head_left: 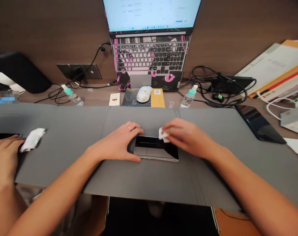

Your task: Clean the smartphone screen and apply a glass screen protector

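A black smartphone point(156, 148) lies screen up on the grey desk mat point(72, 131) in front of me. My left hand point(121, 144) grips the phone's left end, thumb along its near edge and fingers over the far corner. My right hand point(187, 136) pinches a small white wipe point(163, 135) and presses it onto the phone's screen near the upper middle.
Behind the mat stands an open laptop point(150, 54) with a mouse point(144, 93), small cards and two spray bottles point(189, 96) point(71, 95). A tablet point(259, 124) and papers point(276, 70) lie at right. At far left another person's hand point(4, 154) rests by a crumpled wipe point(32, 139).
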A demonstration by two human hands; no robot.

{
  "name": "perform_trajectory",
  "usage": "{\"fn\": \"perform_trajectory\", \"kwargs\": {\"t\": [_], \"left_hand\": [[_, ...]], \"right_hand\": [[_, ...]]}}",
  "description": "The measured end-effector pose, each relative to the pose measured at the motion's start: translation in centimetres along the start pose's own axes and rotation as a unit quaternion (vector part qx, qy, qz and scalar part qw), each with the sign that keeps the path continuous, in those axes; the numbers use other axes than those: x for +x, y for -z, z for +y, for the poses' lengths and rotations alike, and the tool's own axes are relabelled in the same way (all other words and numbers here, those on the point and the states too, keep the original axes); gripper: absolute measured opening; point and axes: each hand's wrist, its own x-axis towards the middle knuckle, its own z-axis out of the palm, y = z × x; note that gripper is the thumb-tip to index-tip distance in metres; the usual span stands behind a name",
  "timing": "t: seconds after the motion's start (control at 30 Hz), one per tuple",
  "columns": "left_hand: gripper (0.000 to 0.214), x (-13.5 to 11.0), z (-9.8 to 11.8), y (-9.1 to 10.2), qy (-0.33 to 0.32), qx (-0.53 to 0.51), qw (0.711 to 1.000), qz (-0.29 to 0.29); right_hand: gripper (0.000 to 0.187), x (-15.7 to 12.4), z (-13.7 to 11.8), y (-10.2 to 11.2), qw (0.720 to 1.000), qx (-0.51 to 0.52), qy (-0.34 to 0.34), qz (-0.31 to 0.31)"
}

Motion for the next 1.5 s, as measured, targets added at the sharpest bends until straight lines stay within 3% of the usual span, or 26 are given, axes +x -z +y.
{"fn": "perform_trajectory", "kwargs": {"t": [0.1, 0.17, 0.33, 0.5, 0.87, 1.5], "left_hand": [[0.06, -0.3, -0.5, 0.8, 0.042, 0.02, 0.999, -0.01], [0.054, -0.3, -0.6, 1.0, 0.039, 0.019, 0.999, -0.017], [0.069, 0.0, -0.5, 0.4, 0.02, 0.013, 0.999, -0.041], [0.064, 0.0, -0.8, -0.1, 0.021, 0.014, 0.999, -0.034], [0.062, 0.2, -1.1, -0.2, 0.036, -0.028, 0.999, -0.028], [0.063, 0.0, -1.1, -0.2, 0.036, -0.025, 0.998, -0.032]], "right_hand": [[0.024, -1.0, 0.7, -1.9, 0.995, 0.019, 0.009, -0.093], [0.026, -1.3, 1.0, -2.2, 0.994, 0.031, -0.019, -0.103], [0.031, -1.5, 1.9, -0.8, 0.992, 0.017, -0.076, -0.102], [0.027, -2.0, 2.1, 0.7, 0.982, 0.024, -0.136, -0.131], [0.023, -3.0, 1.3, 0.8, 0.94, 0.08, -0.246, -0.222], [0.02, -2.8, 1.6, 0.6, 0.939, 0.072, -0.266, -0.207]]}}
